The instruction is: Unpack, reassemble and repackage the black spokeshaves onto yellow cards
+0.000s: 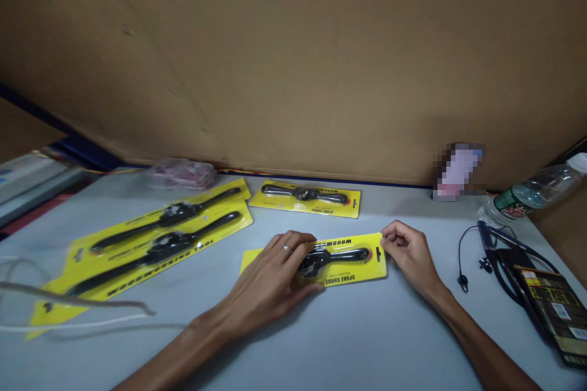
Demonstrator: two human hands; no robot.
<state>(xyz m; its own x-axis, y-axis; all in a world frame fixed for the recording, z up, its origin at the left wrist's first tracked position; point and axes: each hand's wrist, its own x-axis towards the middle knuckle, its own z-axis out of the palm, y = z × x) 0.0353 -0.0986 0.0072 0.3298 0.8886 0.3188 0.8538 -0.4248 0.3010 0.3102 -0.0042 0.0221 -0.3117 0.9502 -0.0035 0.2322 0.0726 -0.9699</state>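
In the head view a spokeshave in a yellow blister pack (345,267) lies in front of me, its black handle showing through clear plastic. My left hand (274,270), with a ring on one finger, is closed across the pack, fingers over the far edge and thumb along the near one; it hides the left handle. At the upper right corner of the card, my right hand (409,255) pinches the edge between thumb and fingers. Another packed spokeshave (305,197) lies just behind. Two more packs (160,250) lie slanted and overlapping on the left.
Against the cardboard wall (293,61) stand a clear plastic box (181,175) and a pixelated upright object (458,172). A plastic bottle (532,195), a neckband earphone set (502,269) and a dark printed packet (553,302) are at right. Blurred cords (92,299) cross the left side.
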